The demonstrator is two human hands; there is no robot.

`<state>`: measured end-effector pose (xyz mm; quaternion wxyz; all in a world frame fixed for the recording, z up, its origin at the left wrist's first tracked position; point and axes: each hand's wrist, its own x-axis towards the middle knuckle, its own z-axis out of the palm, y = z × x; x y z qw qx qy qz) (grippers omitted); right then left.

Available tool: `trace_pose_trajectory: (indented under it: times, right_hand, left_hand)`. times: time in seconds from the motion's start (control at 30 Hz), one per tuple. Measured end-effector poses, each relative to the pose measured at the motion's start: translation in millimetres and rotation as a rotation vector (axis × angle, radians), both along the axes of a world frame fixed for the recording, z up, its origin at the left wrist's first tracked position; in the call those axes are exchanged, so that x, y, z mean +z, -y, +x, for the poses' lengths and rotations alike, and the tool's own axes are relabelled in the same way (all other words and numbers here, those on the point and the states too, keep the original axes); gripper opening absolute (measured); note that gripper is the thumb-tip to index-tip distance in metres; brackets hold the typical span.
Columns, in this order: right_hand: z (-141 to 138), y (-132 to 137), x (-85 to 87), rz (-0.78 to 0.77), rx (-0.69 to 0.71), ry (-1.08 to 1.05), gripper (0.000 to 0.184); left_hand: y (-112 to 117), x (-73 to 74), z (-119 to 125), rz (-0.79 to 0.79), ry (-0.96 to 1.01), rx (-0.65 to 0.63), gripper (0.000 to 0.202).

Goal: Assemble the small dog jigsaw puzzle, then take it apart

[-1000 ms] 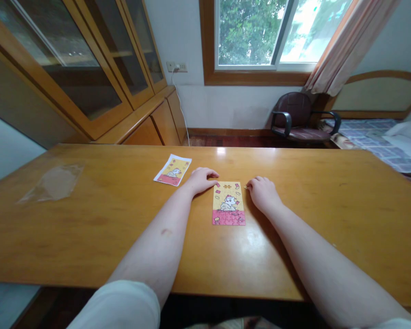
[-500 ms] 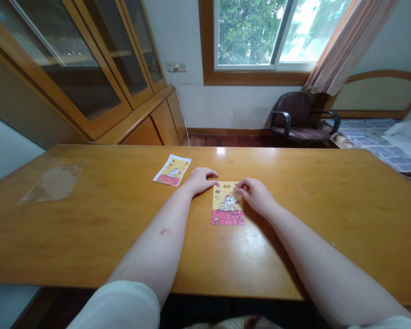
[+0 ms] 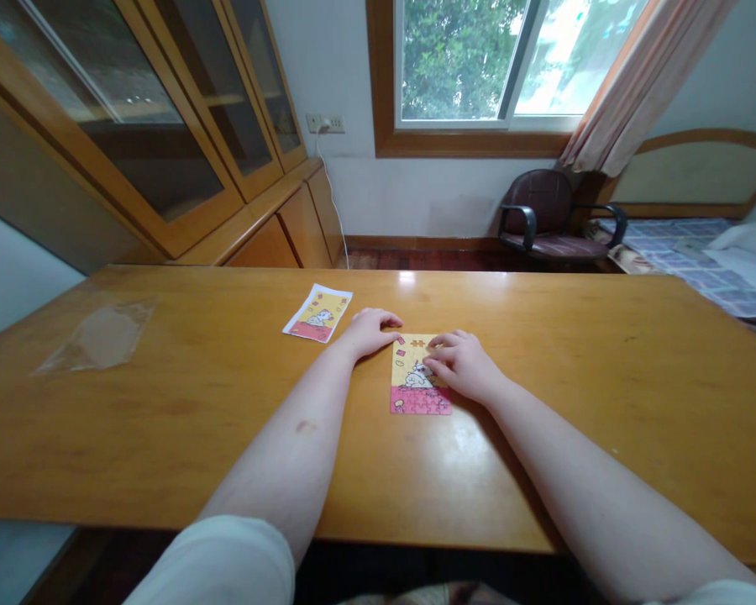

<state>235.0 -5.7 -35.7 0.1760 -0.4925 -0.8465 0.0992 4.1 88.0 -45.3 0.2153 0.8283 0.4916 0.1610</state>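
A small jigsaw puzzle (image 3: 417,397), yellow above and pink below with a white cartoon animal, lies flat on the wooden table (image 3: 195,420). A gap shows in its top row. My left hand (image 3: 369,330) rests flat on the table, fingers touching the puzzle's top left corner. My right hand (image 3: 459,365) lies over the puzzle's upper right part. Its fingers are pinched together just below the gap, on a tiny puzzle piece that barely shows.
A printed card (image 3: 318,312) with the same picture lies left of my left hand. A clear plastic bag (image 3: 97,334) lies far left. Behind the table are a glass-door cabinet (image 3: 164,126), a dark armchair (image 3: 545,214), a window and a bed (image 3: 711,252).
My right hand has slid left from beside the puzzle's top right corner onto its upper part. My left hand and the puzzle have stayed put.
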Motion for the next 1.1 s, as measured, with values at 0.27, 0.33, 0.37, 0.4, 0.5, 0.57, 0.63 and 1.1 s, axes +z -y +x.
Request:
trace_pose_trajectory:
  times: [0.27,0.33,0.37,0.4,0.5,0.57,0.63,1.1]
  right_hand:
    - [-0.5,2.8,5.7,0.0,0.067,0.025,0.029]
    - [-0.1,2.7,6.7,-0.014,0.06,0.042,0.028]
    - [0.0,2.6,6.8,-0.021,0.045,0.052,0.028]
    - [-0.2,2.5,6.6,-0.029,0.03,0.063,0.029]
    - [-1.0,1.9,5.6,-0.062,-0.001,0.106,0.038]
    - [-1.5,1.7,5.1,-0.085,-0.007,0.128,0.043]
    - [-1.7,1.5,5.0,-0.087,-0.02,0.14,0.044]
    - [-5.2,2.2,9.1,-0.119,0.072,0.174,0.054]
  left_hand:
    - [-3.4,-4.7,-2.0,0.015,0.03,-0.023,0.031]
    - [-2.7,-3.3,-1.8,0.012,0.03,-0.02,0.031]
    - [-2.1,-2.4,-1.5,0.011,0.028,-0.017,0.031]
    - [-1.6,-1.5,-1.2,0.009,0.025,-0.014,0.03]
    - [-0.2,0.4,-0.3,0.006,0.014,-0.008,0.03]
    - [0.0,0.6,0.0,0.005,0.012,-0.007,0.03]
    - [-0.3,0.2,0.0,0.007,0.014,-0.007,0.03]
    - [-0.1,-0.7,-0.3,0.014,0.02,-0.005,0.03]
